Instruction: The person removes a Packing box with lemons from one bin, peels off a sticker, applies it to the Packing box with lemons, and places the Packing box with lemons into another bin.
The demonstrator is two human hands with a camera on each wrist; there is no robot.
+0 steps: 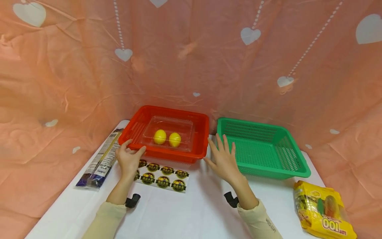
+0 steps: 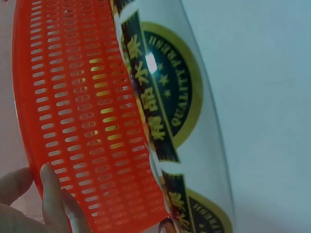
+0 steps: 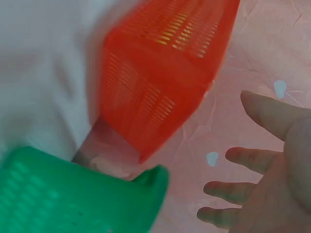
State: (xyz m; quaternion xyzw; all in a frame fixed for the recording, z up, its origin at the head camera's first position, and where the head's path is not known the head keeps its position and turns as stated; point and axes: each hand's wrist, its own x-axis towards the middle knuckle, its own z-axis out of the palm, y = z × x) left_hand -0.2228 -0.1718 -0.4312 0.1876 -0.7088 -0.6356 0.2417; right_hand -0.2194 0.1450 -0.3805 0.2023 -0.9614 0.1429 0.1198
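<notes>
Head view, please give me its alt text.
Left hand at the near-left corner of a red basket containing two yellow, lemon-like objects and a clear plastic container; open right hand near its other end and a green basket.

The right hand, fingers spread, is before a pink cloth with white hearts. Leftward, apart from it, are red and blurred green baskets.

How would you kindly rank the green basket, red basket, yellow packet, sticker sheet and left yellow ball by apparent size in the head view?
1. Green basket and red basket: too alike to rank
2. Yellow packet
3. Sticker sheet, partly hidden
4. Left yellow ball
</notes>
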